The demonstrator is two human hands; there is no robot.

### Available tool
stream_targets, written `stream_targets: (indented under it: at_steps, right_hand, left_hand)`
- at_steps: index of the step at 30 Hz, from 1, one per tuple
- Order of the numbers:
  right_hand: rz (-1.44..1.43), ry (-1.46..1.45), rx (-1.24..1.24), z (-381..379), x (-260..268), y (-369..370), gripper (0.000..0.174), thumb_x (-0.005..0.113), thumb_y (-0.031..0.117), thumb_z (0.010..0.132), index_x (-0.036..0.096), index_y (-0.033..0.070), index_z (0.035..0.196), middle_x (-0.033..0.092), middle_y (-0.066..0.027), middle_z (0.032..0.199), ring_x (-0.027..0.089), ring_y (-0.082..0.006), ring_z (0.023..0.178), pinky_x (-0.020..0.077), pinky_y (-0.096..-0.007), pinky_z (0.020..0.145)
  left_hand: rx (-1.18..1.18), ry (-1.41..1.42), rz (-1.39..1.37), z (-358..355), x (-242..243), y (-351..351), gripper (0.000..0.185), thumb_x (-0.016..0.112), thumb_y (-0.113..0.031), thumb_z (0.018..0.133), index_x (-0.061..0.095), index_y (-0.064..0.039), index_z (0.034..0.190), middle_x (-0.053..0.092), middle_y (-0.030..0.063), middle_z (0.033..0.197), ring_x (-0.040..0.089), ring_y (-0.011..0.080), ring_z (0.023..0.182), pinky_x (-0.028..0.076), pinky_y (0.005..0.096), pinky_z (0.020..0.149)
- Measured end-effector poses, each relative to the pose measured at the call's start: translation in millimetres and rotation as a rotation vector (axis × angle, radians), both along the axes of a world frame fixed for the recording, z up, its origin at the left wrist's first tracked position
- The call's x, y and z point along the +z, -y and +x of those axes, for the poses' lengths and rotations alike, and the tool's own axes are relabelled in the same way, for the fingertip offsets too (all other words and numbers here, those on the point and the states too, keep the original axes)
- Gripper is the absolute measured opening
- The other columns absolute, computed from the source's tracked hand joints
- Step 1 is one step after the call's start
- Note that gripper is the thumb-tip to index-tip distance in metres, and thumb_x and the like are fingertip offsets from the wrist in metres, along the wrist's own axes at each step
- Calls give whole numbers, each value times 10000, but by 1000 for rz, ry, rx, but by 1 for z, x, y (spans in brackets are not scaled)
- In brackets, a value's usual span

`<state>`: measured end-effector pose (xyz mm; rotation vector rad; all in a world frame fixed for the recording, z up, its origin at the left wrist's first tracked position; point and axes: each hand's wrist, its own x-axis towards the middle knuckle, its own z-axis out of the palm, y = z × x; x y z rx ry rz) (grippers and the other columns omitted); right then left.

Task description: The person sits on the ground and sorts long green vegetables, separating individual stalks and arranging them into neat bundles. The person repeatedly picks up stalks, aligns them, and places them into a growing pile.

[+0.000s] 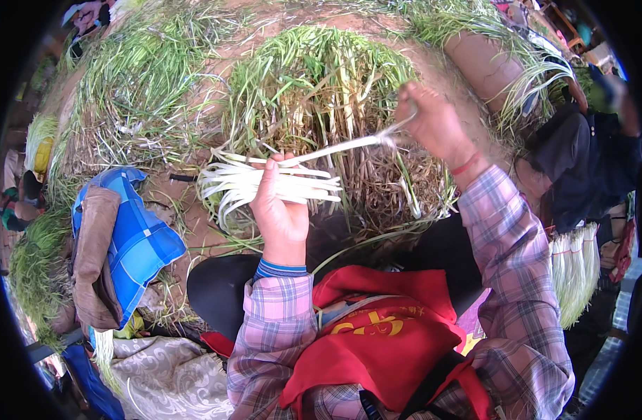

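Observation:
My left hand [280, 215] is closed around a bundle of peeled white stalks [237, 184], its thumb across the top. They look like an allium such as scallions or garlic greens, lying level over my lap. One longer stalk [342, 150] slants up from the bundle towards my right hand [428, 118]. The fingers of that hand, blurred, pinch a thin strand at the stalk's upper end, where the skin looks frayed. Beyond both hands lies a heap of unpeeled green stalks [321, 84], with brown, dry bases towards me.
More green stalks [142, 68] cover the ground at left. A blue checked cushion [147, 236] with brown cloth [95, 252] lies left of my knee. Tied white bundles [575, 268] hang or stand at right, near another seated person [578, 152]. A red apron [384, 336] covers my lap.

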<state>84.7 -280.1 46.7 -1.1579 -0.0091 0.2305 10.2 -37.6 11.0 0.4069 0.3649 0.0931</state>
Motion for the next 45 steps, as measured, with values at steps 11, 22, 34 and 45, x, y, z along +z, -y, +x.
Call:
stream_targets:
  at_steps: [11, 22, 34, 45]
  right_hand:
    - [-1515, -232, -509, 21, -29, 152, 348, 453, 360, 873, 582, 54, 975, 560, -51, 781, 517, -133, 699, 406, -265, 604]
    - [-600, -1, 662, -46, -25, -68, 265, 526, 275, 874, 603, 30, 940, 569, -10, 732, 479, -66, 717, 415, -229, 674]
    - [-961, 371, 544, -54, -17, -65, 154, 598, 191, 778, 588, 44, 824, 590, -61, 684, 541, -145, 616, 437, -279, 591]
    - [-1562, 213, 79, 6, -46, 60, 216, 538, 243, 818, 578, 37, 870, 610, -139, 782, 587, -274, 717, 458, -387, 659]
  left_hand:
    - [-22, 45, 12, 0, -6, -13, 208, 582, -18, 794, 488, -94, 963, 576, 80, 924, 560, 235, 931, 461, 370, 829]
    - [-392, 90, 407, -9, -19, 4, 237, 549, 78, 736, 485, -44, 929, 577, 109, 937, 574, 224, 916, 482, 340, 786]
    - [-147, -34, 396, -15, -27, 20, 298, 634, 64, 728, 507, -28, 980, 506, 20, 890, 499, 113, 830, 412, 245, 767]
    - [202, -75, 284, 1, -21, -14, 255, 589, 33, 770, 467, -13, 989, 537, 85, 890, 593, 236, 824, 504, 353, 768]
